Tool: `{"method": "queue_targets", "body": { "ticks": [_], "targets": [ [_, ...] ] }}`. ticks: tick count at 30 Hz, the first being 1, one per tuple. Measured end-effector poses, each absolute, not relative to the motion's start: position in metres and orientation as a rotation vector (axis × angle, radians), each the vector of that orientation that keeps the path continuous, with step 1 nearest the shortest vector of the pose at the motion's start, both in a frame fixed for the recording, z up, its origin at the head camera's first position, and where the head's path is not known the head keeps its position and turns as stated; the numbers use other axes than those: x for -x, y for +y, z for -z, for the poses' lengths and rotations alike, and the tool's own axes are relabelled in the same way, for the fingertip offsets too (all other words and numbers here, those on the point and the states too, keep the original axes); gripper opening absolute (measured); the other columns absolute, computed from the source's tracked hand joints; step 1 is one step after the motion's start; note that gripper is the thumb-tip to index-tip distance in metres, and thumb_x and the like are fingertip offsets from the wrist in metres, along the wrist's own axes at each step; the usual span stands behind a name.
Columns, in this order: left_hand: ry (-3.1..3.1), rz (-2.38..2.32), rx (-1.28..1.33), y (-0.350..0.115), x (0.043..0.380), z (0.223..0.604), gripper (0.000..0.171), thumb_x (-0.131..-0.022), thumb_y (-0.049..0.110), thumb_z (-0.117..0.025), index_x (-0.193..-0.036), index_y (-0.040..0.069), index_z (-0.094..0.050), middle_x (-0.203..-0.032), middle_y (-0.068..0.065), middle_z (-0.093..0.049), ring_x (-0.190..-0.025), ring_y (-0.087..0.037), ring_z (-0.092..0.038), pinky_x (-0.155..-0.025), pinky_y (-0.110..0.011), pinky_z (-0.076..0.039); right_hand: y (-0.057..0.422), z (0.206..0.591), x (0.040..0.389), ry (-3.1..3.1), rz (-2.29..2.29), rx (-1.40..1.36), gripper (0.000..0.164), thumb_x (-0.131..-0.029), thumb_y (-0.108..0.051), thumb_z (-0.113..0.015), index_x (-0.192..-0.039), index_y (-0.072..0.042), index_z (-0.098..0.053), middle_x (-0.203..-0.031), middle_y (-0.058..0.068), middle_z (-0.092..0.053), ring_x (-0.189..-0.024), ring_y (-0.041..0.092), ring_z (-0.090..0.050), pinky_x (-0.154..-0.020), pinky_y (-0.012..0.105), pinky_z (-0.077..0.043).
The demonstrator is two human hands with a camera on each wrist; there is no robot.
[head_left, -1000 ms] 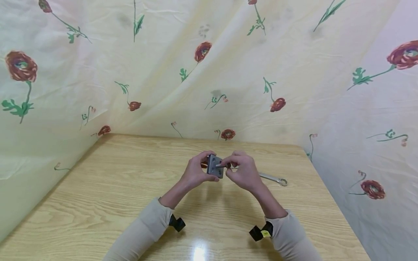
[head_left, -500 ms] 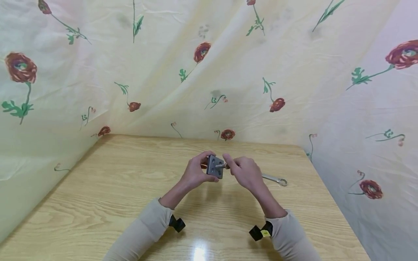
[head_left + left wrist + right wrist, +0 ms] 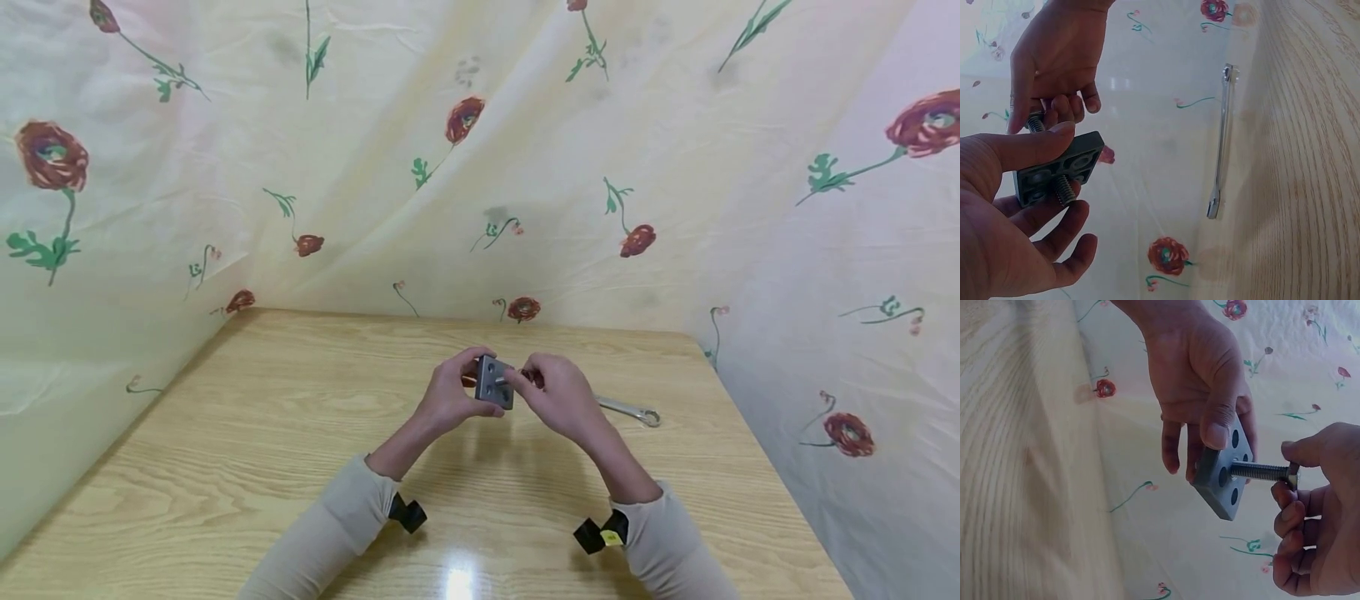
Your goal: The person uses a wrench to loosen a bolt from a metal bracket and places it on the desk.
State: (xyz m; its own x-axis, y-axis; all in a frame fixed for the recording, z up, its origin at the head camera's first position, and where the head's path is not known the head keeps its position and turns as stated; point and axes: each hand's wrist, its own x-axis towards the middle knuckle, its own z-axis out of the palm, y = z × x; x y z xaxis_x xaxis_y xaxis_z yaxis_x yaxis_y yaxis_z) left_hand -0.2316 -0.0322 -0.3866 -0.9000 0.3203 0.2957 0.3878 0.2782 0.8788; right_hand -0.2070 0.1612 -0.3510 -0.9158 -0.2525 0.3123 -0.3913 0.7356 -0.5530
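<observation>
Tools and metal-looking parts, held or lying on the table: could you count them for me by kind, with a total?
Grey plate with holes: 1
Bolt: 1
Wrench: 1
Total: 3

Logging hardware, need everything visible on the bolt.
The bolt is silvery and metallic-looking, with a threaded shank and a wider head. It passes through the middle hole of the grey plate; its threaded tip shows beyond the far face, while the head stands well clear of the near one, so it isn't seated. It sits roughly square to the plate. The right hand pinches the head. Any markings are too small to read.
</observation>
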Motion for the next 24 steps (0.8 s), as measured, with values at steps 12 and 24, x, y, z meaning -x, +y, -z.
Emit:
{"method": "queue_targets", "body": {
  "ticks": [12,24],
  "targets": [
    [-2.473,1.711,0.679,-0.033,0.232,0.387,0.072,-0.066,0.004,-0.091,-0.130,0.011,-0.059,-0.115,-0.016,-0.074,-0.095,-0.023,-0.065,-0.088,-0.046,-0.054,0.166,0.350,0.207,-2.464,-0.870,-0.682,0.015,-0.077,-0.009,-0.082,-0.091,-0.008,-0.077,-0.067,0.005,-0.051,-0.070,0.014,-0.040,-0.067,0.027,-0.031],
    [-2.485,1.714,0.672,-0.033,0.231,0.385,0.073,-0.065,0.001,-0.091,-0.130,0.011,-0.060,-0.110,-0.015,-0.075,-0.094,-0.023,-0.066,-0.088,-0.047,-0.055,0.162,0.362,0.213,-2.236,-0.904,-0.809,0.031,-0.065,0.019,-0.067,-0.078,-0.008,-0.074,-0.066,0.001,-0.051,-0.073,0.009,-0.040,-0.067,0.026,-0.035]
  ]
}}
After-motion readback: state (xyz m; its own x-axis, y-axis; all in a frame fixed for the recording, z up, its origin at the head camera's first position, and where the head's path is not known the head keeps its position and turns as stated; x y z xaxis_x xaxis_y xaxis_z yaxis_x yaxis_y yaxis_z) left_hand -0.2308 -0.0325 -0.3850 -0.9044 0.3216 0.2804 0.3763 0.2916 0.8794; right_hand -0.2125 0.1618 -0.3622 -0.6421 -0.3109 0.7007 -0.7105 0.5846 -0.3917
